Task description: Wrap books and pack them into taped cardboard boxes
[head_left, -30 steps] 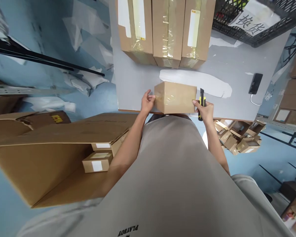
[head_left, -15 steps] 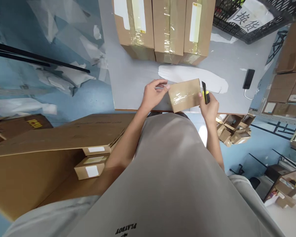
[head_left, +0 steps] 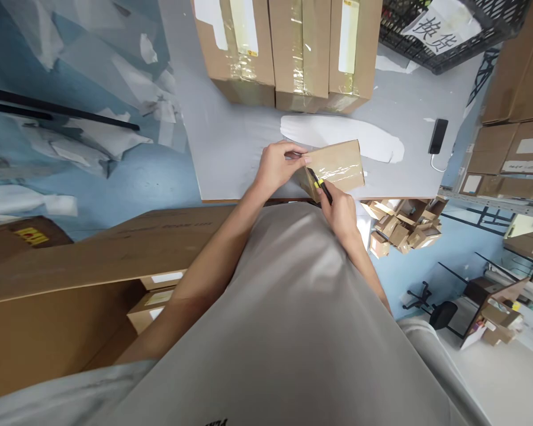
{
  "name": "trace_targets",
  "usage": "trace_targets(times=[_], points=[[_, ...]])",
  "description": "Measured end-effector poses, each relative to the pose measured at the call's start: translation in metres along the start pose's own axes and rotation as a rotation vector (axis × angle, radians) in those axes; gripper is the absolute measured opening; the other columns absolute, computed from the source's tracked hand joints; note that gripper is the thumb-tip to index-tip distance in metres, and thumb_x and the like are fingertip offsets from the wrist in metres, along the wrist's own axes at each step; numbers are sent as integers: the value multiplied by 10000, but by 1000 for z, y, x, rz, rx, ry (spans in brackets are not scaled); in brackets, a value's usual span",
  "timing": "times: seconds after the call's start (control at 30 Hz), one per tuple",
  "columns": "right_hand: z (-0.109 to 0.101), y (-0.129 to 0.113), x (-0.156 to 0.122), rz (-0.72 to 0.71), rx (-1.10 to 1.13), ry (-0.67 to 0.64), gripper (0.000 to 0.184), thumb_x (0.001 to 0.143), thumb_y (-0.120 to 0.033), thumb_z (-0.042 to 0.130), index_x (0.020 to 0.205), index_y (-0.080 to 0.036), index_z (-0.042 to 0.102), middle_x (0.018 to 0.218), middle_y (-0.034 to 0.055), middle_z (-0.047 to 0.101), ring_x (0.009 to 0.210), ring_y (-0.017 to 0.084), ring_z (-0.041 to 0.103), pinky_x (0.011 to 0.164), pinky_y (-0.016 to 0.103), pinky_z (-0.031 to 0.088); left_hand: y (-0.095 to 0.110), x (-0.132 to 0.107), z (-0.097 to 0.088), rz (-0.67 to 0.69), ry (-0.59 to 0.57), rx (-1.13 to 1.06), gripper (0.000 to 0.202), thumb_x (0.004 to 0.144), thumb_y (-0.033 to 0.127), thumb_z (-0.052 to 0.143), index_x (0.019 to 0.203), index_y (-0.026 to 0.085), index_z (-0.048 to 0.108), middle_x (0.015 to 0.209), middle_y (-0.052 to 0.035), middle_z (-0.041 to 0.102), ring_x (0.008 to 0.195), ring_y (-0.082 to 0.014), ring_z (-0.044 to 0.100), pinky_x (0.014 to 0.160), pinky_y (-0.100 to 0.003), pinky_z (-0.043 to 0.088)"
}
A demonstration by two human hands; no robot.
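A small cardboard box (head_left: 343, 161) with shiny clear tape on it is at the near edge of the grey table (head_left: 244, 177). My left hand (head_left: 279, 165) grips the box at its left end, thumb on the upper edge. In my right hand (head_left: 340, 212) is a black and yellow box cutter (head_left: 323, 188), fingers closed around its handle. Its blade points up and left, at the left end of the box close to my left fingertips. Whether the blade has gone into the tape I cannot tell.
Taped cartons (head_left: 299, 59) stand at the table's back. A white paper strip (head_left: 342, 137) lies before them. A phone (head_left: 438, 136) on a cable and a black crate (head_left: 453, 35) are right. A large open carton (head_left: 93, 260) is at my left; opened boxes (head_left: 404, 225) lie beyond the table.
My right hand has moved left with the box cutter, from the box's right end to its left end. The box has tilted slightly, and the view has shifted a little.
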State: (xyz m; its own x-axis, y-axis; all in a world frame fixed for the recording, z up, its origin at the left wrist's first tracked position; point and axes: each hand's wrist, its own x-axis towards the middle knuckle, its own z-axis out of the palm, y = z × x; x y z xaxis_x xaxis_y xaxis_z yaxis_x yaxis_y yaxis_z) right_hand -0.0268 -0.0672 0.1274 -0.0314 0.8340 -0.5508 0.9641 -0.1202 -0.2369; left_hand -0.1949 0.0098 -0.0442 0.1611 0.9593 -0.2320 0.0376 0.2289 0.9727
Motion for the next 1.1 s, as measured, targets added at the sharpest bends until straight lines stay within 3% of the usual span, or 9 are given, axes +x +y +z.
trace_targets(times=[0.2,0.37,0.63,0.87,1.1], points=[[6,-8,-1,77,13,5,540,1192,-312,365,1655,-162,598,1391,189,824,1196,348,807,960,359,574,14,-2,-2,28,-27,79,281,869,368,923,1086,192,887,1066,-59,837,1000,-285,805,1003,-480,693],[1,-23,-3,146,-10,-16,535,1194,-298,385,1674,-164,580,1313,186,847,1137,349,817,952,369,570,28,-4,0,-13,-9,160,235,885,355,879,1072,213,884,1104,-57,859,951,-225,802,956,-367,677],[-2,-52,-6,280,-203,-127,456,1226,-281,382,1625,-172,575,1241,188,847,1102,330,814,944,372,567,34,-9,4,-24,35,186,151,900,282,853,1033,221,893,1117,-52,866,949,-217,815,956,-347,668],[1,-52,-10,300,-283,-174,418,1221,-272,384,1567,-176,597,1212,204,834,1107,320,812,942,379,573,33,-13,8,-10,70,199,139,917,261,837,1039,221,890,1120,-48,869,953,-212,812,966,-338,670],[-1,-48,-18,310,-307,-214,483,1208,-227,343,1635,-189,565,1206,209,835,1095,318,814,923,383,589,33,-20,14,-6,98,233,119,928,285,839,1023,229,883,1087,-48,854,941,-210,802,961,-338,672]])
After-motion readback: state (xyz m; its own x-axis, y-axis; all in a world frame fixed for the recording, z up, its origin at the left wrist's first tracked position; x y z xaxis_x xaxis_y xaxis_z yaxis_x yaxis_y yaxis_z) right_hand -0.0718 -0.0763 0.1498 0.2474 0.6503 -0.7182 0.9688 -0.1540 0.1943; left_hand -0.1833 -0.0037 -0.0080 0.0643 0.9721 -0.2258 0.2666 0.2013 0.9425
